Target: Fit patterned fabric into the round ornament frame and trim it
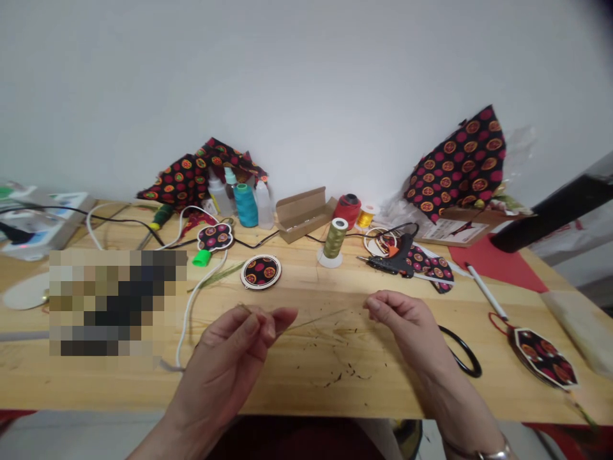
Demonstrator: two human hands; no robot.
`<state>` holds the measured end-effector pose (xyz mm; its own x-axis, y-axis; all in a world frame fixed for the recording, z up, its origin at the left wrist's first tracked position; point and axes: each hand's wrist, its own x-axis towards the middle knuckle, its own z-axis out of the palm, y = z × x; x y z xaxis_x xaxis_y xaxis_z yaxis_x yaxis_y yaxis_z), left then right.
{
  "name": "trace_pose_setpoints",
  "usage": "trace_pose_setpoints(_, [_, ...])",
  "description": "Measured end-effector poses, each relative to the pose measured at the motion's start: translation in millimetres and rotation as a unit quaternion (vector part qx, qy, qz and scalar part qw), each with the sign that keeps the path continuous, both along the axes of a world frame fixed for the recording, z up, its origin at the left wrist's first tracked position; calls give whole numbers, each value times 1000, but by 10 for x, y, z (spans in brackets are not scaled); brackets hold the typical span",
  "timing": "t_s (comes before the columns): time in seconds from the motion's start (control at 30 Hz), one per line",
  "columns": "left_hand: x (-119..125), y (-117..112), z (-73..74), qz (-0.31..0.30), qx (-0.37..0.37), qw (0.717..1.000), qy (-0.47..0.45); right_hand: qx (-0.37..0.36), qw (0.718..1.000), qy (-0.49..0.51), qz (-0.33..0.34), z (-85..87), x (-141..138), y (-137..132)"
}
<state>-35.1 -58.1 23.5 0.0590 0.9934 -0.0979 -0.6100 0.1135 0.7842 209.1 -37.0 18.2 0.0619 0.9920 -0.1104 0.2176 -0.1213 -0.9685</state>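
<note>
A thin olive thread (316,319) stretches low over the wooden table between my two hands. My left hand (234,358) pinches it between thumb and fingertips. The fingertips of my right hand (407,322) are pressed together at the thread's other end, though the thread is too faint there to follow fully. Beyond them stands a spool of olive thread (334,239). A round pendant (261,272) with black patterned fabric lies past my left hand. Beside my right wrist is a black loop (467,353), partly hidden by the hand.
A glue gun (395,259) lies at the back right, near fabric pieces and a white pen (486,291). An octagonal pendant (543,358) sits far right. Bottles, a teal spool (246,206) and an open cardboard box (306,214) line the wall. A white cord (189,306) crosses the left side.
</note>
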Motion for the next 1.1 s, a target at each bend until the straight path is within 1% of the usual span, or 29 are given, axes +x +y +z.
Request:
trace_pose_setpoints(0.13, [-1, -39, 51, -9, 44, 999, -11, 7, 1000, -9, 1, -12, 8, 1])
trace_pose_setpoints(0.2, [1, -49, 49, -23, 54, 998, 0, 6, 1000, -15, 6, -20, 14, 2])
trace_pose_setpoints(0.27, [4, -50, 31, -25, 56, 998, 23, 13, 999, -43, 24, -23, 25, 6])
trace_pose_setpoints(0.37, [15, -45, 15, 17, 40, 994, 103, 83, 988, -129, 34, 8, 13, 1])
trace_pose_setpoints(0.43, [40, -40, 35, 46, 35, 983, 174, 132, 979, -152, 35, 65, -49, -28])
trace_pose_setpoints(0.5, [81, -35, 73, 59, 49, 974, 214, 145, 980, -121, 60, 140, -166, -79])
trace_pose_setpoints(0.6, [155, -24, 121, 62, 82, 971, 216, 134, 982, -14, 129, 237, -404, -166])
trace_pose_setpoints(0.7, [199, -21, 114, 49, 98, 967, 229, 101, 970, 90, 203, 279, -620, -224])
trace_pose_setpoints(0.77, [206, -28, 83, 44, 97, 967, 233, 82, 960, 131, 235, 284, -717, -240])
trace_pose_setpoints(0.83, [206, -39, 49, 37, 88, 970, 224, 67, 955, 146, 250, 273, -773, -240])
trace_pose_setpoints(0.87, [207, -43, 35, 34, 81, 974, 211, 59, 956, 146, 247, 261, -787, -236])
trace_pose_setpoints(0.93, [213, -46, 21, 29, 65, 983, 167, 43, 966, 135, 217, 220, -791, -224])
trace_pose_setpoints(1.0, [220, -37, 23, 20, 43, 994, 100, 31, 976, 115, 182, 163, -760, -208])
trace_pose_setpoints(1.1, [215, -7, 41, 3, -5, 1000, 8, 19, 985, 84, 150, 83, -652, -187])
